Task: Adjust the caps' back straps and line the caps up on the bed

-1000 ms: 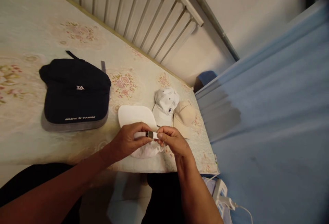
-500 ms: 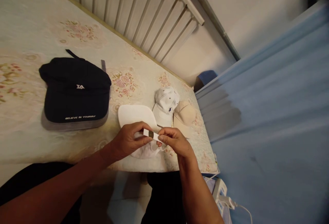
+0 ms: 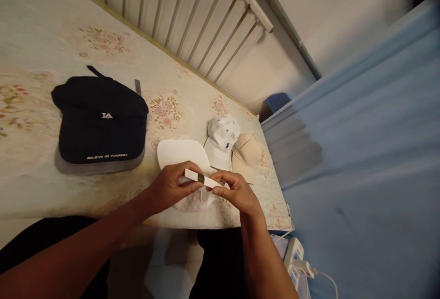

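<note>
A white cap (image 3: 182, 152) lies on the floral bedspread with its brim to the back left, partly covered by my hands. Above it, my left hand (image 3: 177, 182) pinches the cap's white strap (image 3: 191, 175) close to a dark metal buckle (image 3: 201, 178). On the other side of the buckle, my right hand (image 3: 232, 189) holds the strap between thumb and fingers. The strap runs through the buckle, and a piece of it sticks out past my left fingertips.
A navy cap (image 3: 103, 120) with white lettering lies to the left. Behind my hands sit a small white cap (image 3: 223, 136) and a beige cap (image 3: 246, 150). A barred headboard (image 3: 185, 15) borders the bed; a blue curtain (image 3: 360, 152) hangs right, above a power strip (image 3: 295, 258).
More of the white strap now shows on the left of the buckle. My right fingers have shifted slightly along the strap, and the caps on the bed have stayed put.
</note>
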A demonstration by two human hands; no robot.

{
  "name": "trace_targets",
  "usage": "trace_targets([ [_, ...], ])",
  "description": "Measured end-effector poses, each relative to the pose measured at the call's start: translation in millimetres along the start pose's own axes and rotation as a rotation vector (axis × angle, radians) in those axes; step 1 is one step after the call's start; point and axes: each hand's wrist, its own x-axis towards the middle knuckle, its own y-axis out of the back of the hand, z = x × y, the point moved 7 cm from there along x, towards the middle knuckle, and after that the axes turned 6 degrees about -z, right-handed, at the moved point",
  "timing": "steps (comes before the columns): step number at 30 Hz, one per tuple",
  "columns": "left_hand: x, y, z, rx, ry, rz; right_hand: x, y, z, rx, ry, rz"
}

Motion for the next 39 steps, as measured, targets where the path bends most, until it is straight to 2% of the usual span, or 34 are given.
trace_targets([
  [5, 0, -4, -8, -0.003, 0.055, -0.115, -6, 9, 13, -0.012, -0.015, 0.033],
  [10, -5, -5, -20, -0.139, 0.197, -0.327, -4, 10, 18, 0.066, -0.050, -0.007],
  [12, -7, -2, -20, -0.202, 0.207, -0.395, -6, 11, 17, 0.082, -0.049, -0.025],
  [18, -5, 13, -8, -0.194, 0.089, -0.350, -11, 14, 15, 0.011, -0.062, -0.007],
  [24, -7, 4, -1, -0.107, 0.103, -0.402, -14, 6, -3, -0.120, -0.039, 0.117],
  [28, -9, -1, -2, -0.106, 0.104, -0.412, -16, -15, -25, -0.278, 0.054, 0.204],
  [33, -9, 1, 0, -0.132, 0.067, -0.397, -14, -40, -43, -0.553, 0.302, 0.238],
  [35, -9, 2, -1, -0.116, 0.089, -0.406, -13, -39, -42, -0.581, 0.343, 0.257],
  [39, -9, 5, -5, -0.094, 0.169, -0.416, -12, -27, -35, -0.564, 0.330, 0.280],
])
